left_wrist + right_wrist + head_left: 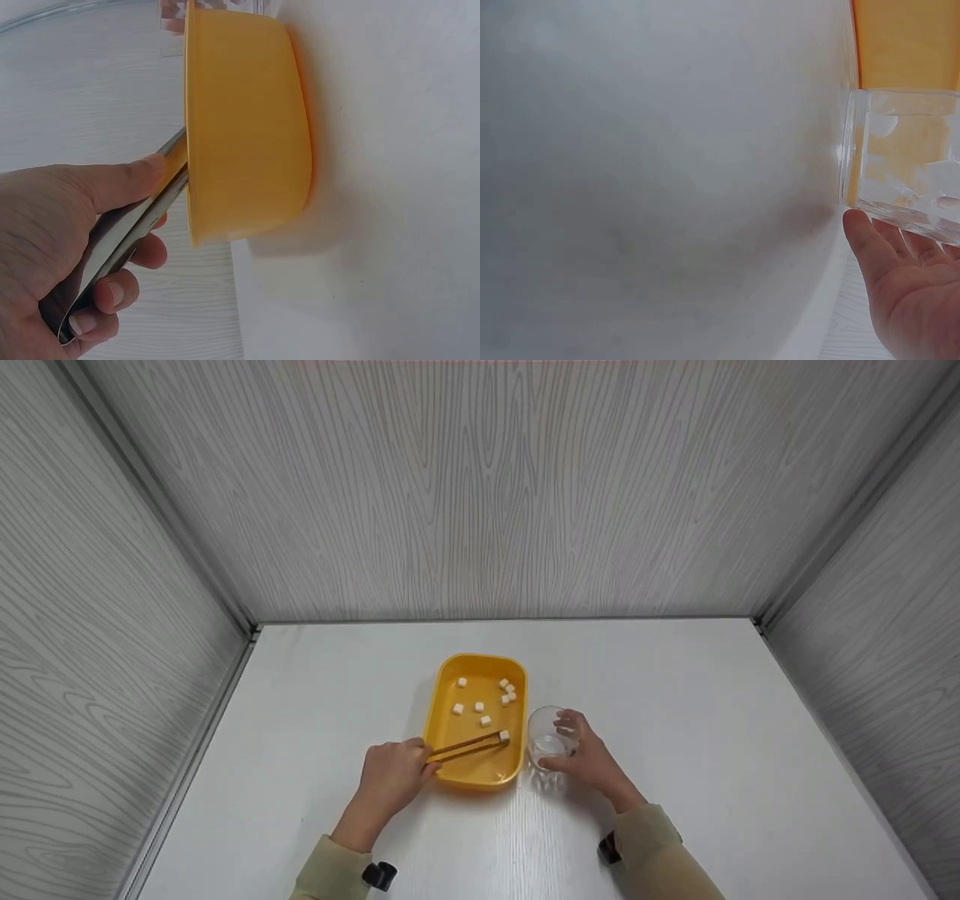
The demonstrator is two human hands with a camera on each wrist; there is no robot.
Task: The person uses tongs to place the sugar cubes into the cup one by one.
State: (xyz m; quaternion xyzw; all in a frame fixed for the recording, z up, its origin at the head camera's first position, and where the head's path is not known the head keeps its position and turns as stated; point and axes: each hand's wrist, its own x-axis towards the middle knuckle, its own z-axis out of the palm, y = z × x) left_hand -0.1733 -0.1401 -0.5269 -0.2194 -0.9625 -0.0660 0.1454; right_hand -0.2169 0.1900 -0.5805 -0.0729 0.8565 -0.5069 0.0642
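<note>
My left hand (394,772) grips a pair of metal tongs (112,244), thumb on one side and fingers curled round the other. The tongs reach over the near left rim of a yellow tray (476,771), and a small white cube (504,736) sits at their tips; whether it is pinched or merely touched I cannot tell. My right hand (589,757) curves round a clear glass (541,727) beside the tray, thumb on the near side and fingers on the far side. In the right wrist view, fingers lie along the wall of the glass (907,150).
Several more white cubes lie in the tray, among them a cube (462,682) at the far left and a cluster (510,688) near the right wall. The white table (675,697) meets grey wood-grain panels (480,510) at the back and sides.
</note>
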